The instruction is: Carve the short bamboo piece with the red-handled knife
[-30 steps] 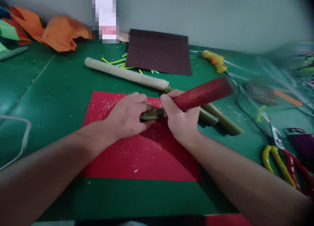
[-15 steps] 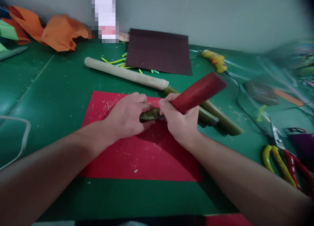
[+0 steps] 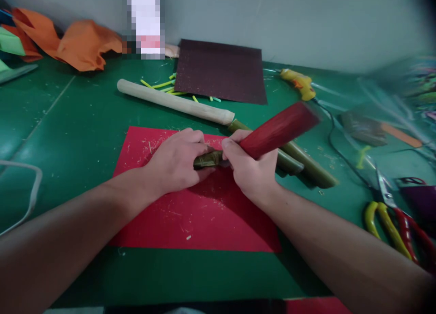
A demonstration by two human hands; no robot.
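My left hand (image 3: 180, 161) is closed around a short piece of green bamboo (image 3: 208, 159), pressing it down over a red sheet (image 3: 194, 218). The bamboo's ringed end sticks out to the right between thumb and fingers. My right hand (image 3: 250, 164) grips a tool with a thick red wooden handle (image 3: 281, 130), which slants up to the right. Its working end meets the bamboo near my right fingertips and is mostly hidden. Pale shavings lie scattered on the red sheet.
Behind my hands lie a peeled pale stick (image 3: 175, 102) and green bamboo lengths (image 3: 309, 166). Farther back are a dark sheet (image 3: 221, 73) and a yellow glue gun (image 3: 299, 83). Scissors (image 3: 391, 209) rest at right, orange cloth (image 3: 85, 46) at back left.
The red handle and my right hand have shifted very slightly to the right. My left hand and the bamboo stay in place.
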